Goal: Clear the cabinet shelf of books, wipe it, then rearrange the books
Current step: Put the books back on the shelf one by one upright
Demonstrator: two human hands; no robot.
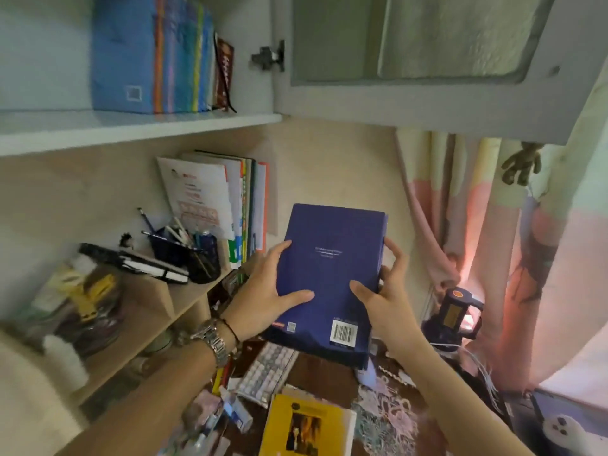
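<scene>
Both hands up on a dark blue book [332, 278], held in the air above the cluttered tabletop [316, 370], back cover facing the camera, barcode at its near right corner. Left hand [269, 291] clamped along the book's left edge, thumb across the cover, watch on the wrist. Right hand [381, 291] gripping the right edge, thumb on the cover, fingers curled round the side.

Up at far left, the cabinet shelf [131, 130] carrying a row of blue books [154, 54] standing upright against its right wall, a brown one at the end. Cabinet door [424, 51] swung open to the right.

Below, a wooden shelf with more upright books [217, 199], a pen holder [194, 255] just beside them, a black notebook [148, 264] lying flat to the left.

Down on the tabletop: a keyboard [263, 373] partly under the held book, a yellow book [306, 426] nearest the camera. Curtain [477, 225] hanging at right
</scene>
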